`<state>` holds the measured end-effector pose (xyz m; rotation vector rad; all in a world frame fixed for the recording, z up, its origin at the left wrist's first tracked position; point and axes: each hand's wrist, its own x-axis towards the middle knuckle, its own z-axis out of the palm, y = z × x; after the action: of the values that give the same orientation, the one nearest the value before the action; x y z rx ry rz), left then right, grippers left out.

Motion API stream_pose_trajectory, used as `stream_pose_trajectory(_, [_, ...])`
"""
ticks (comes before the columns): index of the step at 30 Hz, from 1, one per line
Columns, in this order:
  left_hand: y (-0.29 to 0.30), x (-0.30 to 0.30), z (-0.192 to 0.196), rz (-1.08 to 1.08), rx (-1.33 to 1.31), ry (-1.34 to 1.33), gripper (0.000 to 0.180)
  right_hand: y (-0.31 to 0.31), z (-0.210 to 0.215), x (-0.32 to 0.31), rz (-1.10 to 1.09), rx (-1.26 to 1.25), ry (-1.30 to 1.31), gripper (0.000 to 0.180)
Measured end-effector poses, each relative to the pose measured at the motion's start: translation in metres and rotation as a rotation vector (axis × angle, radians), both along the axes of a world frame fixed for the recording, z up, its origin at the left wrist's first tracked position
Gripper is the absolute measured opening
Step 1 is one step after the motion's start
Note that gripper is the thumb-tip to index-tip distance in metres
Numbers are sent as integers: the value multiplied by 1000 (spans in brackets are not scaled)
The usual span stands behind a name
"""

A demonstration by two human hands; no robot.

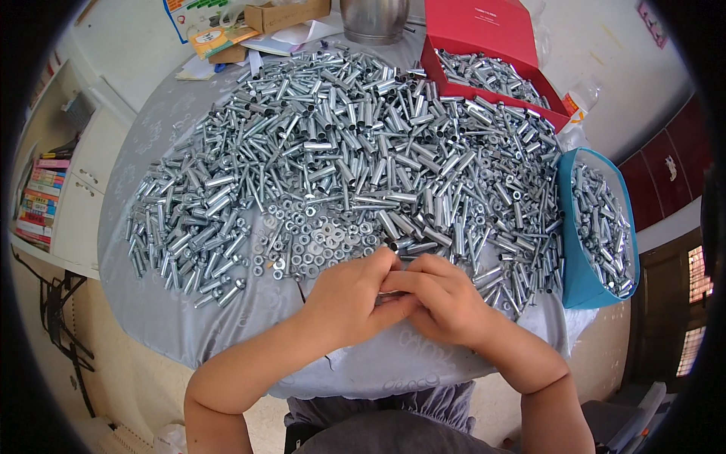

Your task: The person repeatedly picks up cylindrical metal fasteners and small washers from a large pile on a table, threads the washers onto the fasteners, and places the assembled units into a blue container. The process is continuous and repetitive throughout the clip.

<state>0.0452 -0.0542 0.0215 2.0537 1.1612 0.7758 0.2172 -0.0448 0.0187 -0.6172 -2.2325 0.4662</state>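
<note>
My left hand point(344, 295) and my right hand point(448, 299) meet over the near part of the table, fingers closed and pressed together. What they hold, if anything, is hidden between the fingers; the open end of a metal tube shows by the left fingertips, but I cannot tell whether it is gripped. Just beyond them lie loose washers and nuts point(325, 240). A wide heap of shiny metal sleeves point(325, 147) and long bolts spreads behind. To the left lie many sleeved bolts with nuts point(219, 246); more thin bolts and sleeves point(522, 246) lie to the right.
A red box point(484, 26) with its lid up holds metal parts at the back right. At the right edge stands a blue fabric bin point(582, 284) full of similar pieces. A metal pot point(374, 19), a cardboard box point(287, 13) and papers sit at the back. Grey cloth point(151, 303) covers the table.
</note>
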Motion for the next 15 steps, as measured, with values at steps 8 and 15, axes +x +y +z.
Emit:
stream_pose_trajectory(8, [2, -3, 3, -85, -27, -104, 32, -7, 9, -1, 12, -4, -7, 45])
stream_pose_trajectory(15, [2, -1, 1, -126, -123, -197, 27, -9, 10, -5, -27, 33, 53, 49])
